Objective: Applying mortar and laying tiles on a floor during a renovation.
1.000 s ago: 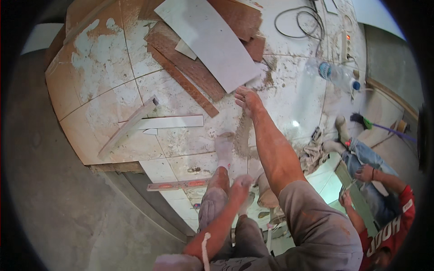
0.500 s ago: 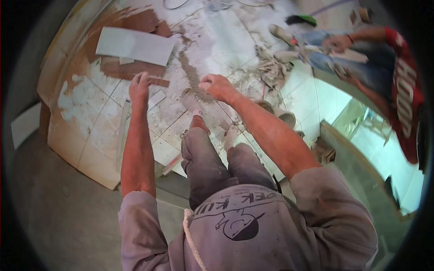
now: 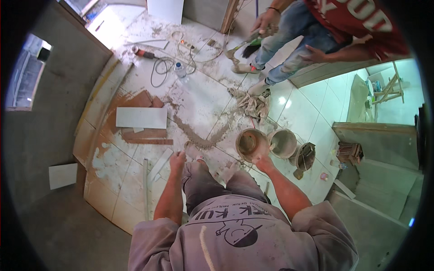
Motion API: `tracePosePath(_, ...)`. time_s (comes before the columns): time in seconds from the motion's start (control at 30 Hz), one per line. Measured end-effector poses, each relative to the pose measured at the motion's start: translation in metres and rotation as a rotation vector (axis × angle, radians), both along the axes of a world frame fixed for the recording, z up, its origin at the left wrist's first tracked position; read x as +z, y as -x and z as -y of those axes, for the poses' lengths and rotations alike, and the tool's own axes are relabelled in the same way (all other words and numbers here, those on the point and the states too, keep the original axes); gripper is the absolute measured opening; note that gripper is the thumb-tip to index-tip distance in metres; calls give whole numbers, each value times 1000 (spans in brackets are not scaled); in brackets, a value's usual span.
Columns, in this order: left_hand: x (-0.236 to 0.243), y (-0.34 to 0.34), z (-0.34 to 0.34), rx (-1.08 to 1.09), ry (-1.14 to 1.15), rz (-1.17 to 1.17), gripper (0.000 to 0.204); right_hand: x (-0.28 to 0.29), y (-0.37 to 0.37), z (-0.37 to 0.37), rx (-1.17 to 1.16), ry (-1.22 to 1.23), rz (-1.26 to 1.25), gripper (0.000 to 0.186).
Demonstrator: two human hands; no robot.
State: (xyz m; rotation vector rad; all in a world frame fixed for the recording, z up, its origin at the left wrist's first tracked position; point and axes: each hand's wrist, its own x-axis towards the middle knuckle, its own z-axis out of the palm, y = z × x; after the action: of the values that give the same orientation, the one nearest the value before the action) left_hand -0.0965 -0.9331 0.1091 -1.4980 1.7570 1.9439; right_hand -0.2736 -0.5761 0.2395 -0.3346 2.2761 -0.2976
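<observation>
My right hand [image 3: 261,163] is at the near rim of a round bucket [image 3: 251,156], its fingers closed on the edge. Brownish residue coats the inside of this bucket. Beside it stand a second grey bucket [image 3: 285,144] with pale residue and a third, darker bucket [image 3: 304,157] with a wire handle. My left hand [image 3: 177,159] hangs in front of my left knee with its fingers curled; whatever they may hold is hidden. Close by that hand, a narrow pale tile strip [image 3: 160,165] lies on the dusty floor. Grey-brown mortar [image 3: 192,131] is smeared in lines beyond my feet.
A white tile [image 3: 141,117] rests on brown cardboard [image 3: 147,141]. Farther off are a water bottle [image 3: 180,70], a corded power tool [image 3: 143,53] and a power strip [image 3: 186,44]. A co-worker in a red shirt [image 3: 357,22] holds a green-handled brush [image 3: 254,44] near a crumpled cloth [image 3: 254,105].
My view has swung, bringing the buckets into sight. My right hand has moved right to the bucket rim, and my left hand has come nearer my knee. The co-worker now holds the brush.
</observation>
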Motion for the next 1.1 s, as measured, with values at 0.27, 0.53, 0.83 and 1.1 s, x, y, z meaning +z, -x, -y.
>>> tracePosePath(0.27,18,16,-123,-313,209,-42,42,-36,-72,-192,-75,81,-206,22)
tracePosePath(0.53,70,54,-167,-577,165,30,45,-68,-147,-354,282,-503,-63,22)
tracePosePath(0.83,146,231,-94,-618,618,-679,48,-64,-140,-246,11,-340,-207,17)
tracePosePath(1.1,170,326,-96,-755,190,-495,40,52,-94,-109,-1002,322,-244,31)
